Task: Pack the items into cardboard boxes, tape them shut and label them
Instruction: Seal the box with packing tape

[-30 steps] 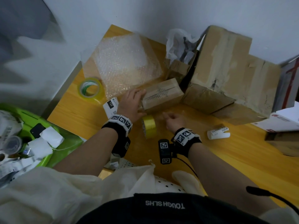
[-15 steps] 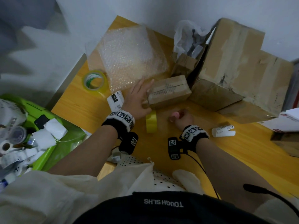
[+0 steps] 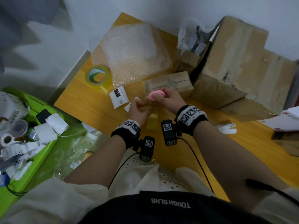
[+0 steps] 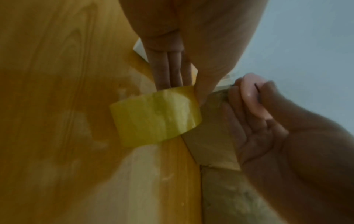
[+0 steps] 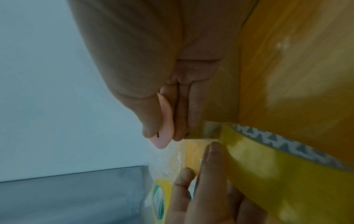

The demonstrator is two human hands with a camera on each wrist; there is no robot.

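Observation:
A small taped cardboard box lies on the yellow wooden table. Just in front of it a yellow tape roll stands on edge. My left hand holds the roll at its top, fingers and thumb on it. My right hand pinches a small pink cutter between thumb and fingers, raised at the box's near edge. A clear strip of tape runs from the roll toward the box.
A big worn cardboard box fills the back right, with a small open box of plastic wrap beside it. Bubble wrap, a second tape roll, label cards and a white label strip lie around. A green bin stands left.
My left hand has left the side of the small box and come back to the tape roll. My right hand has lifted off the table with the pink cutter, up to the box's edge.

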